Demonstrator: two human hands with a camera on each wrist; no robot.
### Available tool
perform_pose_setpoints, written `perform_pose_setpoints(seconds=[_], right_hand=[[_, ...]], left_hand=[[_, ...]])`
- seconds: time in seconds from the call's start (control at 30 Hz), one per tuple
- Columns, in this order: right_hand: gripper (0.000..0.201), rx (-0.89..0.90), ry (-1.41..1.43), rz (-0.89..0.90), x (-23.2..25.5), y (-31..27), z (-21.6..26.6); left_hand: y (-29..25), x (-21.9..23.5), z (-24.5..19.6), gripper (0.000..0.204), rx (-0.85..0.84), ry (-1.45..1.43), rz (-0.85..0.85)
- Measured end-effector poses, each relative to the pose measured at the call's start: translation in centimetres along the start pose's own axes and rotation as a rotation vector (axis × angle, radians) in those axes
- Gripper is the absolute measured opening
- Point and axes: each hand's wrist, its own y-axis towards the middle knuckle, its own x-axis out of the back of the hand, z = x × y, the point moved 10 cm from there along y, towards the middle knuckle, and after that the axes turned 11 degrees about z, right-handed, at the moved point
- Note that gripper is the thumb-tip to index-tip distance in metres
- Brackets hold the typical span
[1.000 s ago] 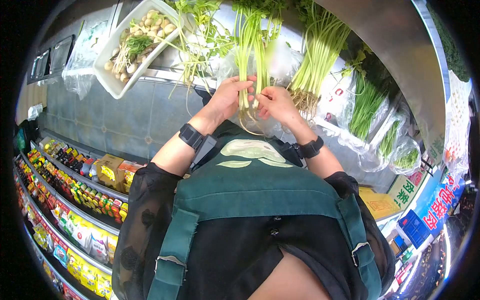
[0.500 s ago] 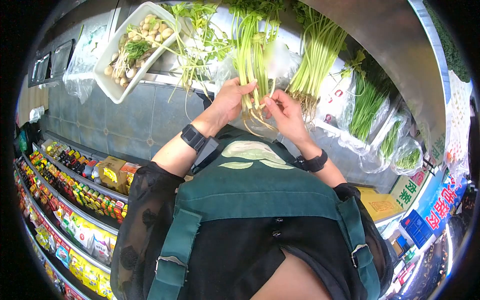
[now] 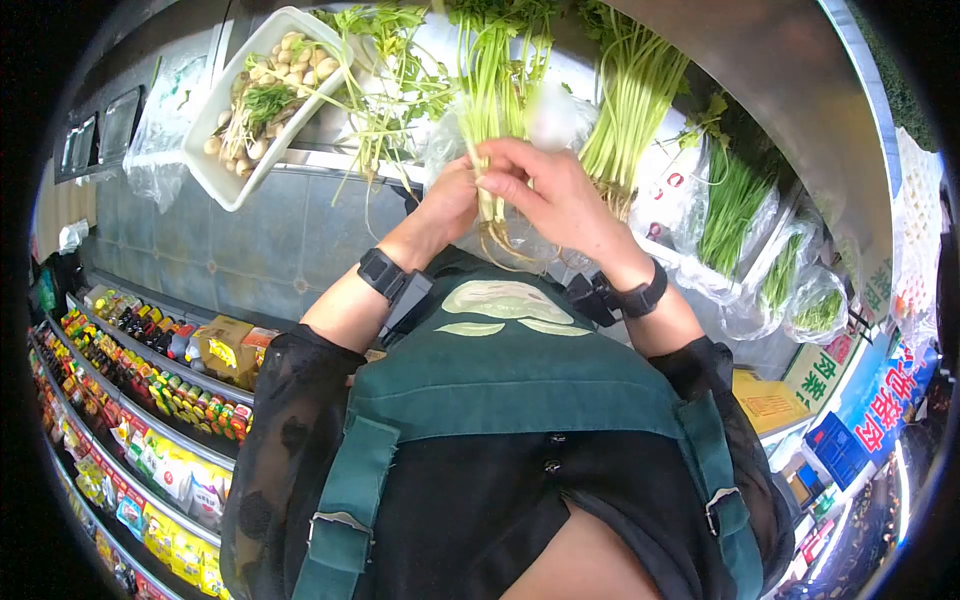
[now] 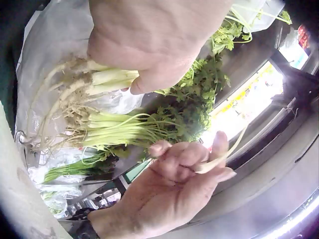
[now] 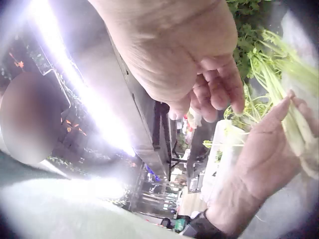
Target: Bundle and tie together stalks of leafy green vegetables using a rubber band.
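- Celery bunch [image 3: 488,118]: gripped near its roots by the left hand [image 3: 447,208], fingers curled round stalks.
- Pale stem [image 4: 215,163]: held apart, between thumb and fingers of the right hand [image 3: 585,208].
- Change: right hand is lifted from root ends; one stem is separated.

"What lay in the tub [image 3: 238,196]?"

"Pale round vegetables [image 3: 310,66], with some greens [image 3: 268,102] on top of them."

"And left of it, in the head view?"

"A clear bag [image 3: 160,140] was just beside it, and black trays [image 3: 118,125] lay farther out."

"Below it?"

"Grey tiles [image 3: 240,235], then shelves [image 3: 212,455] with bottles [image 3: 150,325], a carton [image 3: 226,345] and bright packets [image 3: 180,475]."

"Anything off to its right?"

"Well apart from it, chives [image 3: 732,205] lay in plastic. Beyond them, lower down, were a yellow box [image 3: 768,400] and a blue sign [image 3: 893,405] with red characters."
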Motion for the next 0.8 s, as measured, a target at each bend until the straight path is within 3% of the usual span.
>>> perform_pose_setpoints(seconds=[0.1,0.17,0.2,0.27,0.37,0.43,0.57,0.6,0.8], right_hand=[[0.018,-0.025,0.23,-0.103,0.4,0.7,-3.2],[0.026,-0.454,0.396,-0.248,0.1,-1.9,-12.1],[0.026,-0.453,0.395,-0.242,-0.4,-2.5,-13.9],[0.033,-0.661,0.196,-0.182,-1.7,-4.7,-17.7],[0.036,-0.698,0.361,-0.201,-4.9,-5.3,-19.7],[0.035,-0.64,0.211,-0.209,-5.1,-4.6,-20.1],[0.026,-0.622,0.615,-0.105,-6.3,-4.1,-18.9],[0.023,-0.583,0.739,-0.103,-6.4,-4.1,-18.2],[0.02,-0.529,0.786,-0.077,-5.6,-4.1,-16.0]], left_hand=[[0.8,1.3,0.4,0.016,-0.071,-0.027,0.071],[0.6,3.2,1.4,0.02,0.057,0.024,0.055],[0.7,3.7,1.4,0.02,0.053,0.02,0.051],[0.7,3.7,1.4,0.014,0.037,-0.076,0.071],[0.3,3.5,0.7,0.011,-0.009,-0.054,-0.068],[0.8,3.2,0.9,0.01,-0.041,-0.042,-0.076],[1.5,3.6,1.1,0.01,-0.071,-0.057,-0.118],[1.6,3.6,1.3,0.01,-0.069,-0.057,-0.119],[2.7,2.9,2.2,0.021,-0.034,-0.028,-0.051]])
